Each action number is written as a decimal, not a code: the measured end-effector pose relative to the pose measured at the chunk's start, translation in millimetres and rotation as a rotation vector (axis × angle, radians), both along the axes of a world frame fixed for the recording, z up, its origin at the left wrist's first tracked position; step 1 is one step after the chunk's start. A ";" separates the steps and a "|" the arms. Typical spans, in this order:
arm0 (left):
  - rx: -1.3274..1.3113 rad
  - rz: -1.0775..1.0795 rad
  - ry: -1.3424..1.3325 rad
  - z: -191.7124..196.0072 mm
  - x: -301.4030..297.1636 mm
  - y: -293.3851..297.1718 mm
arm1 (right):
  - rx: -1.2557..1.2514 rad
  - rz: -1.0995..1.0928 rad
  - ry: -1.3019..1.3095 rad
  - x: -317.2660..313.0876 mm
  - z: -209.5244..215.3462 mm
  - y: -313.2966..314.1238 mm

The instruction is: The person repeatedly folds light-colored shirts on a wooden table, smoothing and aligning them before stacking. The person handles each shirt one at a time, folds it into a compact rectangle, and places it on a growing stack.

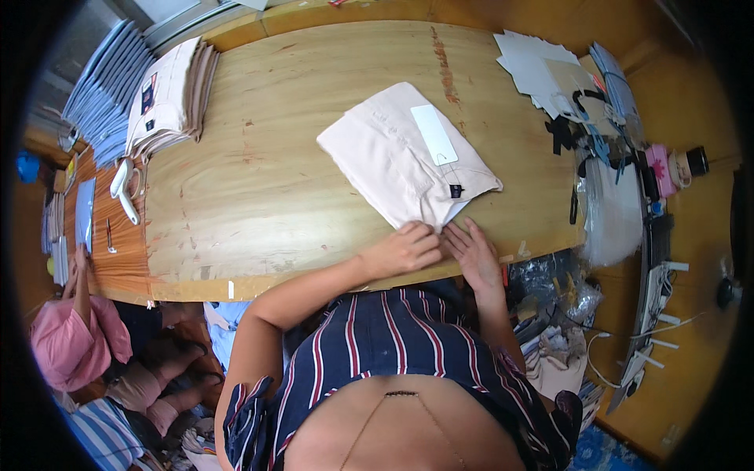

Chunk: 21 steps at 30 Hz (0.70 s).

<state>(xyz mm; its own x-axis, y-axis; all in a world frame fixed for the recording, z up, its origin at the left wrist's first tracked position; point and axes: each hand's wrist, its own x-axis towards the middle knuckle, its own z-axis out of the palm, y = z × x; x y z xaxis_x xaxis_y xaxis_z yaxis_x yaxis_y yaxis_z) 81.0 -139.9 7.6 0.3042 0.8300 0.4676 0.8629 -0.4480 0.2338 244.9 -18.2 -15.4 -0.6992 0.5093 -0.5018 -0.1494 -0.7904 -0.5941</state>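
Note:
A folded pale pink garment (377, 161) lies at a slant on the wooden table in front of me. On its top are a white hang tag (434, 135) on a thin string and a small dark label (455, 191). The fingers of my left hand (407, 251) are curled and pinch the garment's near corner by the table's front edge. Beside it, my right hand (474, 251) has its fingers stretched out, the tips by the same near edge, where a pale blue-white layer shows under the pink cloth.
Far left stand stacks of folded pale pink garments (169, 94) and blue garments (110, 86). A white handheld tool (126, 191) lies nearer. Papers (542, 71) and clear plastic bags (613, 208) lie right. Another person in a pink top (78, 337) sits at lower left, a hand on the side table.

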 end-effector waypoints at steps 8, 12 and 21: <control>0.041 0.141 -0.310 13.4 0.5 28.1 | 0.149 -0.109 -0.168 -38.2 -7.2 20.6; -0.008 0.354 0.155 9.3 -62.6 92.1 | 0.158 -0.108 -0.079 -36.7 -10.9 17.8; -0.259 0.188 0.343 50.3 -84.8 99.1 | 0.083 -0.117 -0.009 -32.8 -6.9 16.0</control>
